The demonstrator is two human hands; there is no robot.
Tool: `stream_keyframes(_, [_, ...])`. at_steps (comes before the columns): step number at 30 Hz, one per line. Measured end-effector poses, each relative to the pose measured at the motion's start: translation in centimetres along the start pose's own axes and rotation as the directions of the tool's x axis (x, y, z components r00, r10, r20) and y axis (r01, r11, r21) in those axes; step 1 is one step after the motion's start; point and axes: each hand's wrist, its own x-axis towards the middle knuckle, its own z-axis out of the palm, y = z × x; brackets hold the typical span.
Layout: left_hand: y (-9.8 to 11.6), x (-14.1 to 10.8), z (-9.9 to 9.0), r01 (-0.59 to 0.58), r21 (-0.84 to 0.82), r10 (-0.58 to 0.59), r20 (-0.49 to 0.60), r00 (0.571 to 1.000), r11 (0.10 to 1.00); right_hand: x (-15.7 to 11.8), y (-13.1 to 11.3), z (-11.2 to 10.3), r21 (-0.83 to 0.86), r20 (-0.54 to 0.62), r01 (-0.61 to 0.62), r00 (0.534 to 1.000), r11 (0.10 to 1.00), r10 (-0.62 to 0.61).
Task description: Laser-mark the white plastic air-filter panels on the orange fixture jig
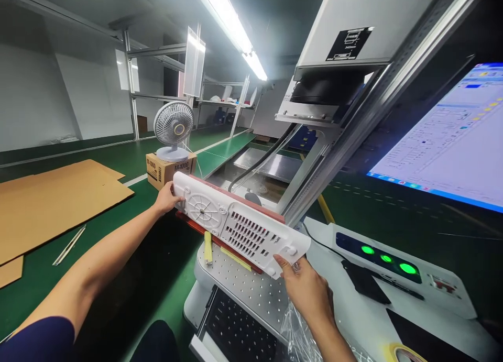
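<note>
A long white plastic panel (251,231) with a round ribbed pattern and a grid of vent slots is held up, tilted down to the right. My left hand (168,198) grips its left end, thumb on the near face. At the lower right end, my right hand (304,283) has its thumb on the face and the other fingers behind. Behind and below the panel shows a reddish-brown fixture (192,223) on a perforated metal plate (251,288). Yellow tape strips (208,247) stick to that fixture. Most of the fixture is hidden by the panel.
A white machine head (346,42) hangs above on a metal column. A small fan (174,129) stands on a cardboard box (161,171). Cardboard sheets (58,199) lie left. Below are a keyboard (239,325) and clear plastic wrap (298,330); a monitor (448,136) is at right.
</note>
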Motion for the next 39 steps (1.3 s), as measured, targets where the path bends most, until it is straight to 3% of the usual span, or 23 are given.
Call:
stream_keyframes(8, [-0.4,-0.2,-0.1,-0.008,0.099,0.004,0.043,0.999,0.995,2.4,0.5,1.2,0.023,-0.119,0.025,0.993,0.999,-0.022])
stream_keyframes(18, [0.8,-1.0,-0.8,-0.036,0.296,0.007,0.100,0.995,0.955,2.1,-0.1,0.0,0.019,-0.055,-0.016,0.998,1.000,0.017])
stream_keyframes(21, [1.9,-1.6,-1.0,-0.159,0.344,0.162,0.019,0.987,0.925,0.6,-0.5,-1.6,0.018,-0.076,0.004,0.997,1.000,-0.003])
stream_keyframes(23, [3.4,-1.7,-0.6,-0.302,0.410,0.347,-0.037,0.937,0.861,-0.7,-0.9,-2.9,0.038,-0.212,0.034,0.977,0.999,-0.025])
stream_keyframes(25, [5.4,-1.5,0.4,-0.418,0.495,0.476,0.012,0.880,0.761,-1.8,-1.9,-4.1,0.035,-0.356,0.091,0.932,0.995,-0.072])
stream_keyframes(27, [7.7,-0.8,2.0,-0.484,0.575,0.511,0.129,0.850,0.660,-2.4,-3.7,-5.1,-0.010,-0.403,0.184,0.899,0.983,-0.172])
stream_keyframes(30, [10.7,0.7,4.4,-0.525,0.675,0.441,0.315,0.841,0.519,-2.1,-7.4,-6.1,-0.160,-0.288,0.279,0.904,0.947,-0.315])
stream_keyframes(32, [11.9,1.4,5.3,-0.538,0.710,0.386,0.387,0.837,0.455,-1.2,-9.5,-6.5,-0.298,-0.150,0.271,0.934,0.915,-0.325])
stream_keyframes(35, [12.4,2.0,5.5,-0.534,0.734,0.381,0.392,0.838,0.419,0.7,-11.0,-7.1,-0.458,0.002,0.245,0.961,0.855,-0.275])
stream_keyframes(39, [11.9,1.9,5.5,-0.529,0.749,0.396,0.380,0.836,0.399,2.6,-10.8,-7.5,-0.500,0.047,0.244,0.966,0.831,-0.256])
